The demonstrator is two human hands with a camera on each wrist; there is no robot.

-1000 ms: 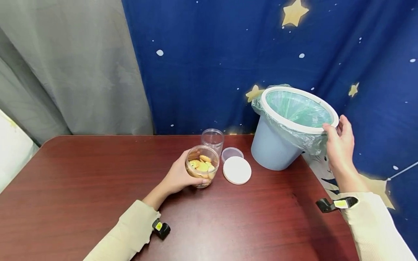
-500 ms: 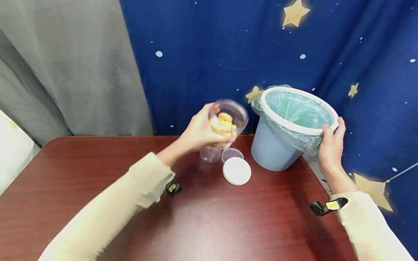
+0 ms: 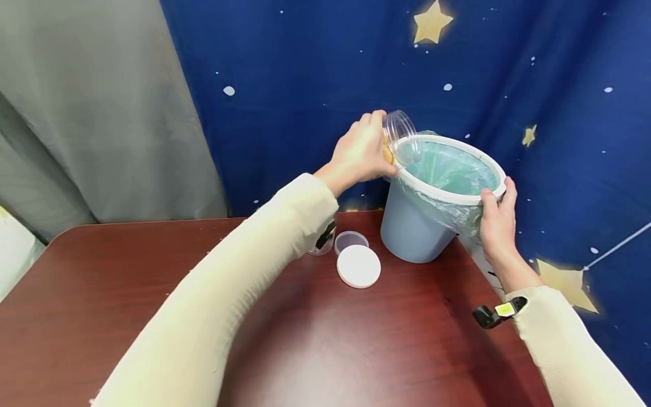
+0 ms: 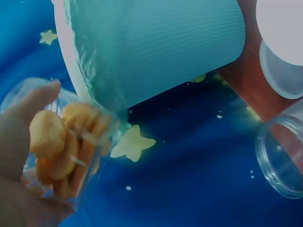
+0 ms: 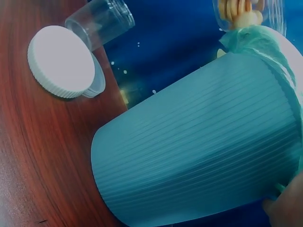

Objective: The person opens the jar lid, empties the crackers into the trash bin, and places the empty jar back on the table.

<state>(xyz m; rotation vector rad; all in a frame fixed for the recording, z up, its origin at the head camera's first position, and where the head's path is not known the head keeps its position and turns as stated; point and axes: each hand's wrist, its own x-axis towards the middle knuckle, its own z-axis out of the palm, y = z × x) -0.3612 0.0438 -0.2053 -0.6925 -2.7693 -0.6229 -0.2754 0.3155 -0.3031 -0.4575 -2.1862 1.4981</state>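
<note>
My left hand point(image 3: 361, 150) grips a clear plastic jar point(image 3: 402, 133) tipped sideways, its mouth over the left rim of a blue trash bin point(image 3: 414, 226). Golden cookies point(image 4: 61, 142) lie inside the jar, close to the fingers in the left wrist view. A white ring and a thin green trash bag point(image 3: 447, 169) line the bin's top. On the bin's right side, my right hand point(image 3: 498, 223) holds the rim with the thumb on top. The bin stands upright on the table; no cookies are visible inside the part of the bag that shows.
A white screw lid point(image 3: 358, 266) lies on the red-brown table point(image 3: 315, 339), partly over a clear lid point(image 3: 351, 238). A second clear jar point(image 5: 97, 23) stands behind them, mostly hidden by my left sleeve in the head view. Blue and grey curtains point(image 3: 112, 113) hang behind.
My left hand has lifted the jar of cookies from the table, carried it right and up to the bin, and tipped it over the rim. The right hand stays on the rim.
</note>
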